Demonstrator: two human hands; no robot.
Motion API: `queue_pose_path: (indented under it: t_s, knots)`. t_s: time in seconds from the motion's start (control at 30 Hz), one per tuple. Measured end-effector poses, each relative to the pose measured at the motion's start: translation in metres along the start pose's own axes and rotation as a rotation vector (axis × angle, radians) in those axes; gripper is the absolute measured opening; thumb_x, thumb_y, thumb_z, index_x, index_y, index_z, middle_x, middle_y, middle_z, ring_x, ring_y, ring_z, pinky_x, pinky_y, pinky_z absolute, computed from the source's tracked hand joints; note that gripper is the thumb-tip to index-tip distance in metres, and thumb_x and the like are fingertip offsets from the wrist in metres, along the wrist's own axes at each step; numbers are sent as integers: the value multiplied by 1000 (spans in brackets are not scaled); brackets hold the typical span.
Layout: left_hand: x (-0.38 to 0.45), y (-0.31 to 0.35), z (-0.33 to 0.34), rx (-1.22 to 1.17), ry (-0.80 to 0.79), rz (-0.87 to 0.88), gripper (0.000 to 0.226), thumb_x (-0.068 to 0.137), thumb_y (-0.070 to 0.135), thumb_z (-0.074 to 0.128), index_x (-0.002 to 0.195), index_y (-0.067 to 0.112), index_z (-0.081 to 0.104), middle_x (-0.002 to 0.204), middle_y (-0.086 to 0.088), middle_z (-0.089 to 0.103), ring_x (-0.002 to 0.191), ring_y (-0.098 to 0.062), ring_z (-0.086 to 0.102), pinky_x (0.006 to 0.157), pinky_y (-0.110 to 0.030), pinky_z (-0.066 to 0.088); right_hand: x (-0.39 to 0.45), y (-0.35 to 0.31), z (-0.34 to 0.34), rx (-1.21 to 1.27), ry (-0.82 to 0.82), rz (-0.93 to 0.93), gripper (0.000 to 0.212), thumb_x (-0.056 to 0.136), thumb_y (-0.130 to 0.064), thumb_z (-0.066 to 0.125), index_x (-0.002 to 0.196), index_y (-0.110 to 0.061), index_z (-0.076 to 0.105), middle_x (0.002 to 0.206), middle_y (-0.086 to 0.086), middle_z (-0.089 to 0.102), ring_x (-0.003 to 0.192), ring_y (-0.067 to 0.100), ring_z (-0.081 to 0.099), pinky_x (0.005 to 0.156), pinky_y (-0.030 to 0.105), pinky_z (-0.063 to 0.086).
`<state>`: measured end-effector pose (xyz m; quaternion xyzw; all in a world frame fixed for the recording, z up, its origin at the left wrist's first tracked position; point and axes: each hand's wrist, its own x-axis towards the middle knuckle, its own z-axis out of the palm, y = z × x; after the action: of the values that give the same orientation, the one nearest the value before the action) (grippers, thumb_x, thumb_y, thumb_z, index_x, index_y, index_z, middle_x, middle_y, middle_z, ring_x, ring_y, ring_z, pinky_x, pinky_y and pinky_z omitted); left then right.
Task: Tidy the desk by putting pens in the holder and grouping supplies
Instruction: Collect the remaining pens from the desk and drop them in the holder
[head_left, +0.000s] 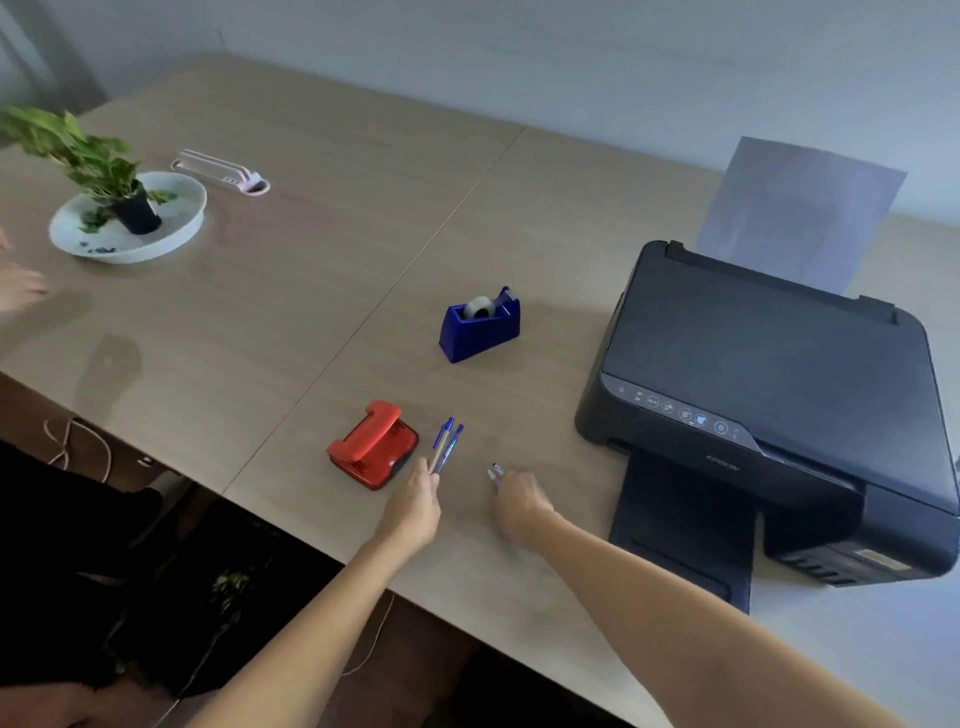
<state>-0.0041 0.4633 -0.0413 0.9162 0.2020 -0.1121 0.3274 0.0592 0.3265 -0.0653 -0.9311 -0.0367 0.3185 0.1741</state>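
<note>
wooden desk (311, 249), two blue-capped pens (445, 444)

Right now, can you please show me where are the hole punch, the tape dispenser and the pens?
hole punch (372, 444): head view, on its red lever.
tape dispenser (479, 329): head view, on its blue side wall.
pens (447, 441): head view, on the barrels above the left hand (413, 506).

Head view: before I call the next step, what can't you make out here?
- Right hand: covers a small item; only a blurred metallic tip shows.
- Left hand: holds blue pens; two show, the fist hides their lower ends.
- Pen holder: none recognisable in view.
- Another hand: cut off by the left edge, blurred.
- Printer: panel icons too small.
</note>
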Motion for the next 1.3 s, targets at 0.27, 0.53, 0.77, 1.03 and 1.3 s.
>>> queue_pose_path:
  t_s: [0.27, 0.53, 0.77, 1.03, 1.3]
  knots:
    - [5, 92, -47, -44, 93, 213, 20, 104, 11, 30, 100, 4, 48, 83, -14, 55, 75, -27, 49, 63, -32, 33, -48, 18, -99, 438, 241, -170, 30, 97, -31, 35, 76, -11, 29, 70, 11, 44, 62, 28, 39, 56, 34, 36]
    - [-10, 280, -24, -9, 56, 689, 21, 100, 7, 41, 104, 5, 62, 78, -15, 54, 70, -26, 49, 56, -21, 33, -145, 134, -261, 754, 710, -355, 22, 102, -24, 30, 96, -4, 38, 73, 0, 70, 73, 28, 66, 61, 27, 52]
    - [-39, 416, 90, 21, -181, 873, 19, 97, 10, 52, 100, 10, 70, 91, -9, 61, 76, -20, 50, 73, -27, 38, -175, 328, -319, 744, 1081, 35, 17, 97, -22, 42, 99, -6, 48, 89, 4, 68, 78, 26, 59, 70, 30, 45]
    - [-51, 501, 219, 389, -338, 923, 20, 90, 0, 59, 103, 5, 74, 95, -17, 72, 89, -34, 68, 80, -39, 56, -156, 458, -280, 822, 1061, 309, 13, 86, -19, 63, 88, -8, 68, 86, 10, 68, 83, 30, 65, 76, 36, 49]
    - [-60, 525, 282, 800, -285, 984, 29, 85, -10, 57, 113, -2, 61, 118, -20, 60, 111, -38, 62, 89, -42, 52, -114, 484, -261, 757, 897, 283, 14, 83, -13, 61, 75, -3, 65, 77, 16, 71, 77, 34, 66, 67, 34, 49]
